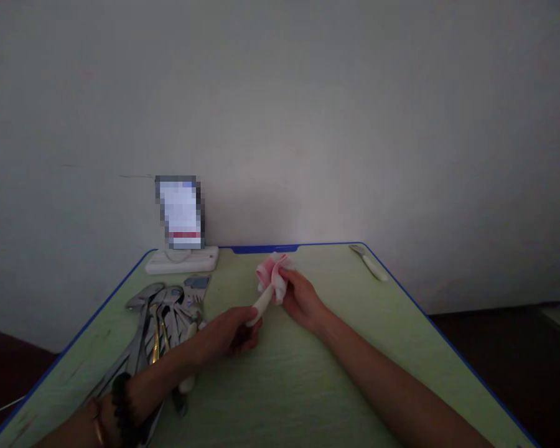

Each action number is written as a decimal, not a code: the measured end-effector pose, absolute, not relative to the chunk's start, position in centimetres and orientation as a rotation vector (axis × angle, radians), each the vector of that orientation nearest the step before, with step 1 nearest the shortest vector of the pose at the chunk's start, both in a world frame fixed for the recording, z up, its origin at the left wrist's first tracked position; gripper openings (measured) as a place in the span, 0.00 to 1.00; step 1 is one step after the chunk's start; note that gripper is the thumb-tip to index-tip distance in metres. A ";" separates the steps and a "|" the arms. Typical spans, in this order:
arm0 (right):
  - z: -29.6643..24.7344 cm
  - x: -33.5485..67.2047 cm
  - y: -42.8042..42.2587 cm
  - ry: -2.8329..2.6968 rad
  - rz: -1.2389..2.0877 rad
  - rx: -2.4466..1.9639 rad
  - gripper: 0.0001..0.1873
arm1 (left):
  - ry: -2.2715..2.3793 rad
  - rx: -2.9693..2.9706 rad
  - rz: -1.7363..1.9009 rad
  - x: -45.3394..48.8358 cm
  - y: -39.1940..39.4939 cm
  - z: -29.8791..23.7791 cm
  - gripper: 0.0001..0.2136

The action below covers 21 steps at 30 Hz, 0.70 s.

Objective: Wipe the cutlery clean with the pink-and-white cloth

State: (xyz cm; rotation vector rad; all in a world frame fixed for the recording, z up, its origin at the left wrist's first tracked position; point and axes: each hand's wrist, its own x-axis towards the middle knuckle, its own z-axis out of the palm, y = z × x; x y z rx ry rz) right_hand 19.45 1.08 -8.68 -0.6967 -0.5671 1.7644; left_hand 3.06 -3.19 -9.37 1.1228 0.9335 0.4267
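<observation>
1. Faces a plain grey wall (308,124) across a pale green counter (280,398) with blue edging.
2. With left hand (233,330), grips the near end of a white handle (262,305), fingers closed around it; wears a bracelet of dark beads (122,407) on that wrist.
3. With right hand (303,300), pinches a crumpled pink-and-white cloth (276,277) around the handle's far end, fingers bent in; cannot tell what lies within the folds.
4. Holds cloth and handle over the middle of the counter, toward its far edge, hands near each other.
5. Has at left a heap of metal utensils (144,330), partly hidden by the left forearm.
6. Has beyond the heap a white stand (186,261) under an upright device (182,211), screen blurred.
7. Has at far right a white-handled utensil (374,267), lying alone near the counter's corner.
</observation>
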 end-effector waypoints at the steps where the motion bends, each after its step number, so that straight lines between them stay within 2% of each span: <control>1: -8.8 19.4 1.1 -0.588 1.757 -0.706 0.08 | 0.931 1.122 0.424 3.0 -3.2 -9.4 0.17; 9: -9.0 19.4 0.8 -0.677 1.739 -0.712 0.16 | 0.909 1.126 0.433 2.9 -3.1 -9.7 0.16; 16: -8.4 19.4 1.1 -0.433 1.735 -0.625 0.10 | 0.907 1.139 0.421 2.9 -3.1 -9.7 0.16; 21: -8.0 19.9 1.1 -0.331 1.774 -0.562 0.11 | 0.913 1.146 0.394 3.0 -3.2 -9.2 0.15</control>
